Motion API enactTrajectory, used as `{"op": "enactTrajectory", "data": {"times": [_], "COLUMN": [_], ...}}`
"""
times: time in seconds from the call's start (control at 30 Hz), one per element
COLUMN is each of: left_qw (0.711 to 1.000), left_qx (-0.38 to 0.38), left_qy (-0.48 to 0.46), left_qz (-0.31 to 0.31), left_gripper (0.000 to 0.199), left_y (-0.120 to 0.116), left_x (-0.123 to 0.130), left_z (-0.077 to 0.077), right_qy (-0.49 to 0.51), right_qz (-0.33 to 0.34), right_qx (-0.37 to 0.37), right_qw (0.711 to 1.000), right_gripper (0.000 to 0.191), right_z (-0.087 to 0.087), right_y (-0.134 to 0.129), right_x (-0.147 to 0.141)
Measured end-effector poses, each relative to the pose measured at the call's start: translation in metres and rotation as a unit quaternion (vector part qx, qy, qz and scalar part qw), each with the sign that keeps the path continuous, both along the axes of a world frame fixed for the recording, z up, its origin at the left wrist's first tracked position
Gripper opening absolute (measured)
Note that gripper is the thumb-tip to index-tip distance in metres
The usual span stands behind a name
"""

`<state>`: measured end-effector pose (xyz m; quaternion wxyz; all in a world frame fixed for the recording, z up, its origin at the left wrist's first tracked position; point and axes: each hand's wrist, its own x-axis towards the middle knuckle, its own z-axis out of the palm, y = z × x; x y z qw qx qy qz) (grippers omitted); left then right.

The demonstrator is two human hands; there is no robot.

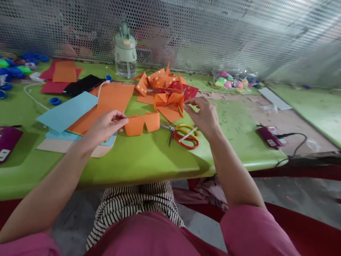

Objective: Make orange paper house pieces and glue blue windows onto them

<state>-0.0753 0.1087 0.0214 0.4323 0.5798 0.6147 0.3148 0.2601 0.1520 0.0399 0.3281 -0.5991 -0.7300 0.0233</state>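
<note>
An orange paper cutout shaped like a pair of glasses [135,126] is pinched at its left end by my left hand [110,123]. It sits just above the green tabletop. My right hand [204,113] has thumb and forefinger closed at the right edge of a folded orange paper piece [174,99]. Scissors [173,129] with one yellow and one red handle lie with blades spread between my hands, a thin white strip across the handles. Behind, several folded orange paper shapes [160,79] with light spots are heaped beside a red paper piece [190,91].
Blue paper [68,111], orange sheets [117,96] and a dark phone [84,84] lie to the left. A water bottle [125,53] stands by the perforated metal screen [186,32]. A bag of colourful bits [234,80] and a purple device with a cable [271,136] are at right.
</note>
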Motion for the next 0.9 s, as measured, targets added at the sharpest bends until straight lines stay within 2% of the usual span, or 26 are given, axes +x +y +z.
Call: {"op": "enactTrajectory", "data": {"times": [0.2, 0.4, 0.5, 0.63, 0.8, 0.9], "left_qw": [0.999, 0.991, 0.982, 0.969, 0.967, 0.972], "left_qx": [-0.017, -0.063, -0.083, -0.098, -0.094, -0.07], "left_qy": [-0.045, -0.119, -0.168, -0.226, -0.234, -0.217], "left_qz": [0.004, 0.0, -0.002, -0.019, -0.046, -0.051], "left_gripper": [0.027, 0.032, 0.034, 0.037, 0.045, 0.052], "left_y": [0.001, 0.004, 0.007, 0.01, 0.012, 0.012], "left_x": [-0.001, -0.001, -0.003, -0.008, -0.011, -0.011], "left_z": [0.0, 0.0, -0.005, -0.008, -0.006, -0.006], "right_qy": [-0.012, 0.004, 0.026, 0.058, 0.072, 0.085], "right_qz": [-0.048, -0.036, 0.006, 0.082, 0.166, 0.172], "right_qx": [-0.06, -0.064, -0.054, -0.038, -0.035, -0.04], "right_qw": [0.997, 0.997, 0.998, 0.994, 0.983, 0.981], "right_gripper": [0.012, 0.01, 0.012, 0.014, 0.015, 0.016], "right_z": [0.001, -0.012, -0.017, -0.017, -0.015, -0.016], "right_y": [-0.01, -0.018, -0.022, -0.031, -0.038, -0.037], "right_x": [0.025, 0.033, 0.022, -0.005, -0.035, -0.038]}}
